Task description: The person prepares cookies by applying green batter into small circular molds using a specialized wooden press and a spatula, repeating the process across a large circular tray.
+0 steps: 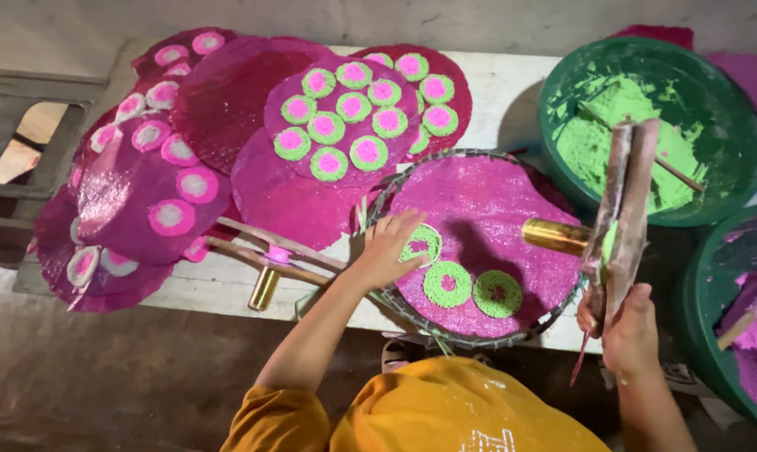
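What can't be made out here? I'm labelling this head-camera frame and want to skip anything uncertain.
- Head view: the left hand covers part of one green ring on the pink sheet.
- The purple paste basin is cut off by the right edge.
- The right hand grips a wooden press tool; its brass nozzle opening faces away.
- Lower stacked sheets are hidden by upper ones.

Left hand (387,249) presses magenta disc (487,209) (right grips press (617,218)).

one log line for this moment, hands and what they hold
left hand: flat on pink disc, touching green ring | right hand: grip on wooden press with brass tube | green paste tub beyond
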